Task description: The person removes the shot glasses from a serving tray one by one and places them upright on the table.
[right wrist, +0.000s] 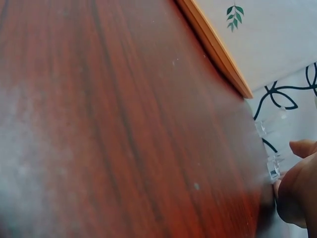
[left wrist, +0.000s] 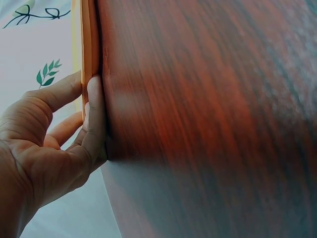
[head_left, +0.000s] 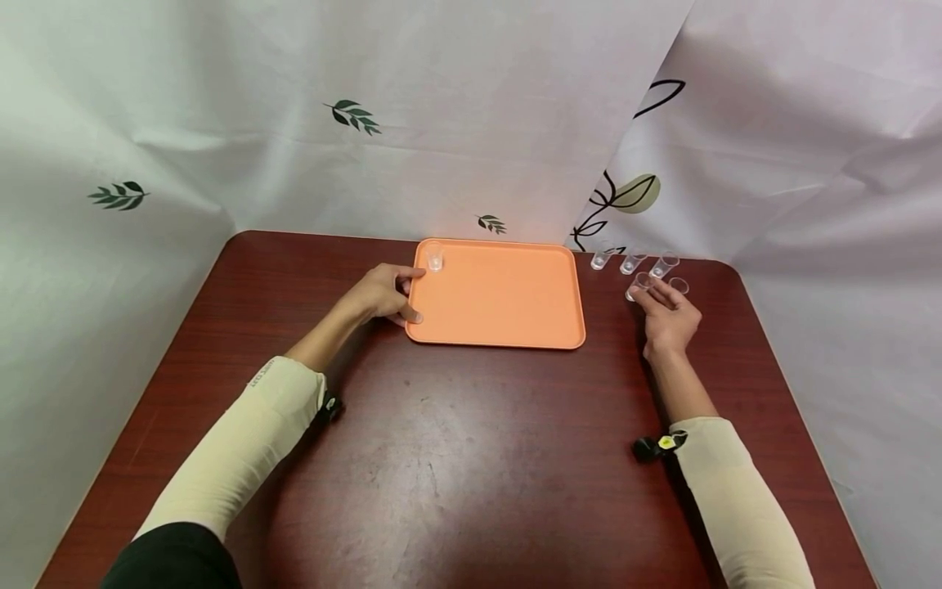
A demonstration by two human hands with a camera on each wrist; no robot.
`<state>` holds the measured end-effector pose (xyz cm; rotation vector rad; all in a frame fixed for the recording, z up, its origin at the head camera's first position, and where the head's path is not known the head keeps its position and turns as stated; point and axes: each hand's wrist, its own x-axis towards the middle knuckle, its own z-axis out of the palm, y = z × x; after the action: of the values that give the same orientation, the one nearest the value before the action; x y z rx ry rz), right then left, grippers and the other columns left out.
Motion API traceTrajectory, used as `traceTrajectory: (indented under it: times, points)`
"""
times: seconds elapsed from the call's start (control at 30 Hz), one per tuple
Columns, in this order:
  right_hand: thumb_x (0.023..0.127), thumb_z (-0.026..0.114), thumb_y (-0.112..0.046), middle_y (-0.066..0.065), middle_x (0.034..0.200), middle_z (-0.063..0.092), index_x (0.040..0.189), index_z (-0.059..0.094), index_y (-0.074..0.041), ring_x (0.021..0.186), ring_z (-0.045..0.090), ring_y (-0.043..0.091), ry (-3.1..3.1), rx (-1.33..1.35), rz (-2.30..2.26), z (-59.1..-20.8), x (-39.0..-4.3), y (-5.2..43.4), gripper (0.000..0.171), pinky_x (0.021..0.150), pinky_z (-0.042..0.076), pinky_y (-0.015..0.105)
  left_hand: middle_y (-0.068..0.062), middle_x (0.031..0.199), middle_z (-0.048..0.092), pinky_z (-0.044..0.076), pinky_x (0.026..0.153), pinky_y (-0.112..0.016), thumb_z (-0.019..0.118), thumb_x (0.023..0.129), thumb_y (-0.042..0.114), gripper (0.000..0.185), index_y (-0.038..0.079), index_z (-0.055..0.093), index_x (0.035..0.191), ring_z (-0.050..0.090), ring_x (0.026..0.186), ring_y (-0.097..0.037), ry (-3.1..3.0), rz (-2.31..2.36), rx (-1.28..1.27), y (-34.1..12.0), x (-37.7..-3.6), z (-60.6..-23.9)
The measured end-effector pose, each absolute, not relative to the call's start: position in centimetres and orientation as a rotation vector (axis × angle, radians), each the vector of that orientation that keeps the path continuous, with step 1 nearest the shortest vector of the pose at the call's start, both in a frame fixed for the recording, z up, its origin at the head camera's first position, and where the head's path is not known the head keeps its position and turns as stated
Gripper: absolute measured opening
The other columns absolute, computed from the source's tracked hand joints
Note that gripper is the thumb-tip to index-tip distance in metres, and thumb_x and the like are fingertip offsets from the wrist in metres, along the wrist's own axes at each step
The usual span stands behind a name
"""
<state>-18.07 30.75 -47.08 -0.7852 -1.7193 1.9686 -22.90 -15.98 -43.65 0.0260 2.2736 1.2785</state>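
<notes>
My left hand (head_left: 383, 293) grips the left edge of an orange tray (head_left: 500, 294), thumb on the near part of its rim and fingers farther back. In the left wrist view the tray's edge (left wrist: 90, 44) runs between thumb and fingers. A small clear cup (head_left: 435, 258) stands in the tray's back left corner. Over to the right, my right hand (head_left: 671, 323) pinches a clear cup (head_left: 637, 288) with thumb and fingertips. Another cup (head_left: 679, 285) shows just behind the fingers, partly hidden. The right wrist view catches only part of the right hand (right wrist: 299, 188).
Three more clear cups stand in a row near the table's back edge: a left one (head_left: 600, 259), a middle one (head_left: 630, 263) and a right one (head_left: 665, 264). The dark red wooden table (head_left: 456, 458) meets a white leaf-patterned curtain (head_left: 441, 123) behind.
</notes>
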Motion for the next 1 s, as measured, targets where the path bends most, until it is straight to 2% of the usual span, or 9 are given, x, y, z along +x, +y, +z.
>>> traceTrajectory:
  times: [0.13, 0.33, 0.63, 0.8, 1.0]
  points:
    - [0.084, 0.096, 0.003, -0.013, 0.092, 0.081, 0.133, 0.084, -0.006, 0.099, 0.078, 0.002, -1.717, -0.793, 1.967, -47.0, -17.7, 30.8, 0.051, 0.084, 0.065, 0.010, -0.014, 0.114, 0.052, 0.072, 0.066, -0.030, 0.090, 0.082, -0.017, 0.103, 0.011, 0.049, 0.172, 0.066, 0.076, -0.015, 2.279, 1.277, 0.030, -16.0, -23.0, -43.7]
    - [0.084, 0.095, 0.006, -0.010, 0.094, 0.084, 0.133, 0.083, -0.002, 0.096, 0.080, 0.001, -1.684, -0.756, 1.993, -47.0, -17.0, 31.0, 0.051, 0.085, 0.066, 0.011, -0.014, 0.114, 0.052, 0.071, 0.065, -0.029, 0.091, 0.082, -0.016, 0.102, 0.010, 0.050, 0.171, 0.066, 0.073, -0.014, 2.279, 1.277, 0.032, -16.0, -23.0, -43.8]
    - [0.083, 0.093, 0.011, -0.007, 0.098, 0.086, 0.133, 0.081, 0.002, 0.101, 0.080, 0.006, -1.667, -0.741, 2.022, -47.1, -15.6, 31.2, 0.052, 0.086, 0.067, 0.011, -0.014, 0.115, 0.052, 0.071, 0.065, -0.029, 0.091, 0.081, -0.017, 0.102, 0.010, 0.051, 0.171, 0.066, 0.073, -0.014, 2.277, 1.287, 0.027, -16.0, -23.0, -43.8]
    - [0.083, 0.096, 0.008, -0.006, 0.098, 0.087, 0.134, 0.079, 0.007, 0.096, 0.081, 0.005, -1.697, -0.712, 2.039, -47.0, -14.9, 31.1, 0.053, 0.086, 0.066, 0.011, -0.014, 0.115, 0.052, 0.071, 0.064, -0.029, 0.091, 0.082, -0.016, 0.101, 0.009, 0.050, 0.171, 0.065, 0.074, -0.014, 2.277, 1.284, 0.028, -16.0, -22.9, -43.7]
    - [0.085, 0.097, 0.002, -0.010, 0.092, 0.086, 0.132, 0.080, 0.006, 0.090, 0.081, 0.000, -1.762, -0.685, 2.054, -46.9, -14.5, 30.5, 0.050, 0.085, 0.065, 0.009, -0.014, 0.116, 0.051, 0.070, 0.063, -0.028, 0.090, 0.083, -0.016, 0.100, 0.009, 0.050, 0.171, 0.065, 0.073, -0.014, 2.283, 1.285, 0.035, -15.9, -22.8, -43.7]
